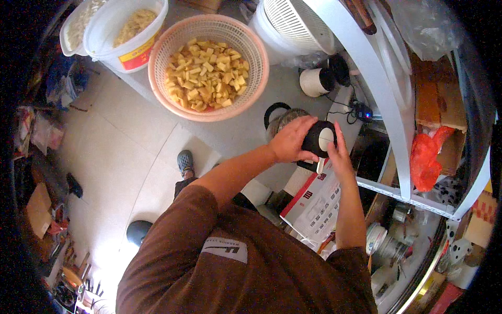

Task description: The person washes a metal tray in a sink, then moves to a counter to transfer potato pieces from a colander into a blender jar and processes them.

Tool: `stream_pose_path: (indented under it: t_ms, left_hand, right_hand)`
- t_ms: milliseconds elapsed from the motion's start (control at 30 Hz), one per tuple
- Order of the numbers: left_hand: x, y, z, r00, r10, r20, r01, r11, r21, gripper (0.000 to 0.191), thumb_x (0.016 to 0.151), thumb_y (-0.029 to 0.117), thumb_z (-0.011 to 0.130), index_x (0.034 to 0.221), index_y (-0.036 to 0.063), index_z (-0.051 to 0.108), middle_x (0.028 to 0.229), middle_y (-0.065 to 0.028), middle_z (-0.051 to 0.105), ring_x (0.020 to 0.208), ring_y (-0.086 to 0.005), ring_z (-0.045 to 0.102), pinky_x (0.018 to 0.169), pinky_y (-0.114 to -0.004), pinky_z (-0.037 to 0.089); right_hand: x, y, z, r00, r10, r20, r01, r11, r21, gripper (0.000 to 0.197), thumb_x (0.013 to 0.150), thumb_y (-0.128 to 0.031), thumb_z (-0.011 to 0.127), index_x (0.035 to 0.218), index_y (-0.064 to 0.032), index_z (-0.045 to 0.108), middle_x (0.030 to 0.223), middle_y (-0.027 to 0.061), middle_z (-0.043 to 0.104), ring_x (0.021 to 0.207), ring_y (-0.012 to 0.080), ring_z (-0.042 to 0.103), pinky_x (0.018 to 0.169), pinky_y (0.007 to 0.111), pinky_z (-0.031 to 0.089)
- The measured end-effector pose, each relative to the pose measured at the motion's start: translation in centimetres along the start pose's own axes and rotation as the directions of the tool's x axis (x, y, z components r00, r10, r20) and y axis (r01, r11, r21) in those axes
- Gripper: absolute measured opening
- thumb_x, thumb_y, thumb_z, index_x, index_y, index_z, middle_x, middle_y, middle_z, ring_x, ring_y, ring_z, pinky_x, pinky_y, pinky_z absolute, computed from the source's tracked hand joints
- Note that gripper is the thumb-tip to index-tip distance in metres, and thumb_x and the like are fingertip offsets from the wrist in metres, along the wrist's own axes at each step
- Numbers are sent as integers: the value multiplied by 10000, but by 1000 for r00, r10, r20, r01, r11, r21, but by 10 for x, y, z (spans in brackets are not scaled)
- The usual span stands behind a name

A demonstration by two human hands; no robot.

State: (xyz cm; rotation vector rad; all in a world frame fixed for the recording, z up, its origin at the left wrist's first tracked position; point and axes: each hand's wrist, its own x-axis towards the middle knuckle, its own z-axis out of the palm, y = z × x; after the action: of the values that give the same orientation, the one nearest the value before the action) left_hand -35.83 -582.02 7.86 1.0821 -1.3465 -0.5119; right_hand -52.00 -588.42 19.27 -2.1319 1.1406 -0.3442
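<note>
Both hands are at a small electric appliance with a black top [313, 137] that carries a white oval panel [326, 139]. My left hand [292, 137] wraps its left side, with fingers over the top edge and thumb along the near side. My right hand [340, 155] presses against the right side, its thumb by the white panel. Just behind my left hand is a clear jar [292, 116] with dark, speckled contents. A black loop handle [270, 112] stands out at its left. Whether jar and top are joined is hidden by my left hand.
A pink plastic basket [157, 84] of diced yellowish pieces [208, 74] stands on the grey table [286, 84]. Left of it are white tubs [133, 64]. Behind sit a white-and-black appliance [313, 82] and cords [347, 112]. A metal shelf frame [396, 117] rises at right.
</note>
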Motion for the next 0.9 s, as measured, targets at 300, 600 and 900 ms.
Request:
stream_pose_path:
  t_ms: [300, 600, 900]
  left_hand:
    - [2, -2, 1, 999, 41, -24, -41, 999, -2, 1046, 591, 574, 783, 1343, -13, 356, 1284, -250, 460, 1201, -424, 455, 1035, -456, 366]
    - [2, -2, -1, 998, -22, 59, 21, 1000, 19, 1113, 588, 623, 763, 1371, -22, 306, 1348, -249, 419, 1256, -424, 415, 1054, -462, 347]
    - [2, -2, -1, 999, -11, 44, 11, 1000, -2, 1086, 605, 600, 768, 1377, -8, 303, 1336, -248, 428, 1242, -424, 426, 1051, -464, 348]
  right_hand:
    - [3, -9, 4, 986, 132, 98, -156, 943, 293, 685, 872, -132, 618, 1453, -99, 258, 1390, 123, 371, 1268, 244, 390, 1076, 355, 299]
    - [5, -11, 11, 965, 260, 43, -251, 856, 453, 677, 821, -41, 653, 1413, -132, 337, 1334, 108, 423, 1216, 236, 441, 1036, 350, 361]
    - [5, -6, 12, 965, 255, 56, -248, 829, 501, 680, 815, -18, 635, 1414, -146, 339, 1326, 101, 431, 1203, 232, 446, 1036, 351, 357]
